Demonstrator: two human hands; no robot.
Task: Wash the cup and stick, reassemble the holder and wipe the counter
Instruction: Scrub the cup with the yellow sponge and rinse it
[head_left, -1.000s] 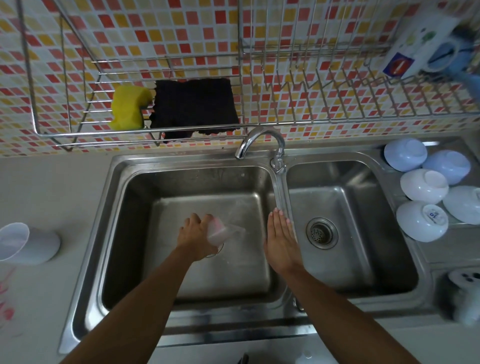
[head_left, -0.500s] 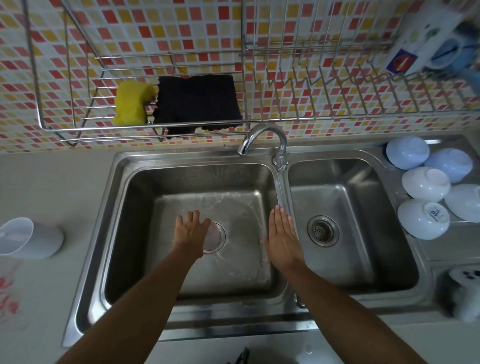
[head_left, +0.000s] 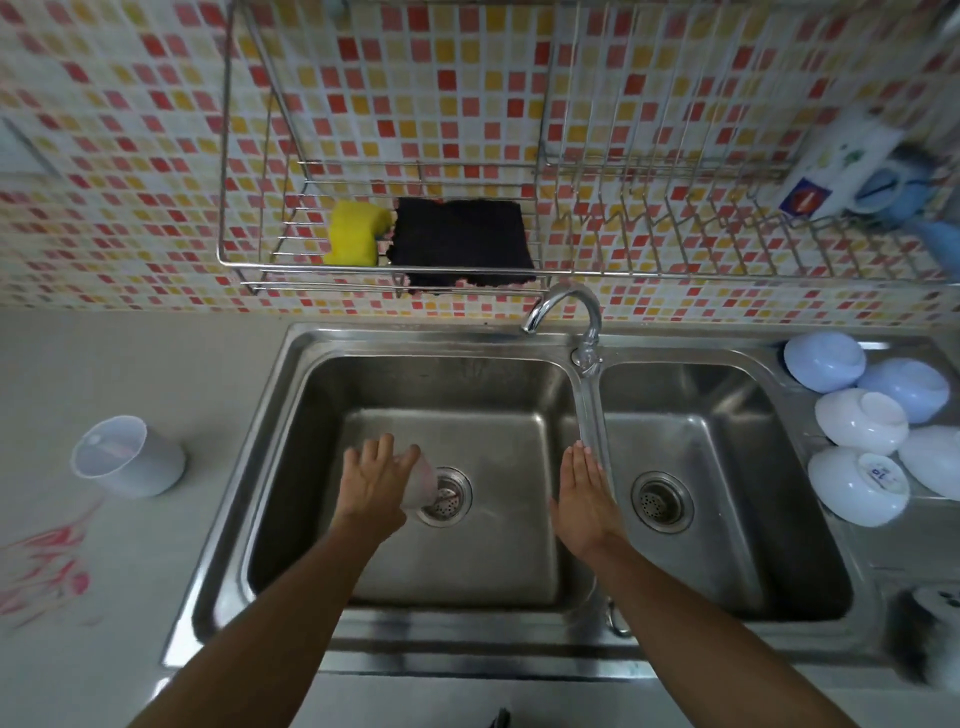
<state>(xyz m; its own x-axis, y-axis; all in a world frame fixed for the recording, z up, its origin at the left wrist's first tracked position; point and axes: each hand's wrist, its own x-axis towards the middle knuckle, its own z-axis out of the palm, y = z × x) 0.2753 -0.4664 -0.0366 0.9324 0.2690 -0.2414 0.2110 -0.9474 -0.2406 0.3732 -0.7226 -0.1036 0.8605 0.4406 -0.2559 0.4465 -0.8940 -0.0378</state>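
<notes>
My left hand hovers over the left sink basin and grips a small translucent cup with a pink tint, held just left of the drain. The cup is mostly covered by my fingers. My right hand is flat with fingers together, resting by the divider between the basins and holding nothing. A translucent grey holder cup lies tilted on the counter at the left. Red smears mark the counter near the left edge. No stick is visible.
The faucet arches over the divider. A wall rack holds a yellow sponge and a dark cloth. Several upturned bowls sit on the right drainboard. The right basin has its own drain.
The view has shifted so the sink sits further right. My left hand turned the small cup from pointing right to tucked under my fingers by the drain. My right hand stayed by the divider.
</notes>
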